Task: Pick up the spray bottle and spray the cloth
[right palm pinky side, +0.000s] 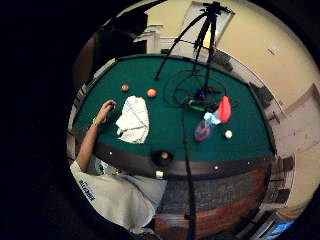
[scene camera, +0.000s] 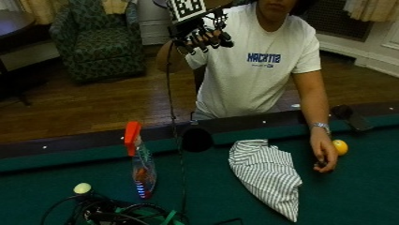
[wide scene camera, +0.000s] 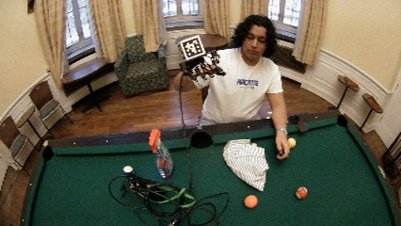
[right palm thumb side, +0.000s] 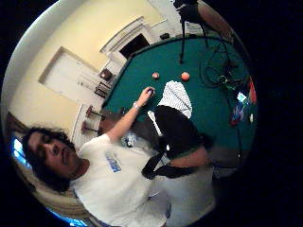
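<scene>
Green felt pool table (scene camera: 349, 187) is carrying everything. Striped white crumpled cloth (scene camera: 268, 173) is lying on the felt near the table's side pocket. Clear plastic spray bottle with orange trigger head (scene camera: 140, 161) is standing upright on the other side of that pocket. Black-gloved right hand (scene camera: 203, 37) is hovering high above the table, fingers loosely curled, gripping nothing. Step: reach not begun. Next move probably calls for lowering to the bottle.
</scene>
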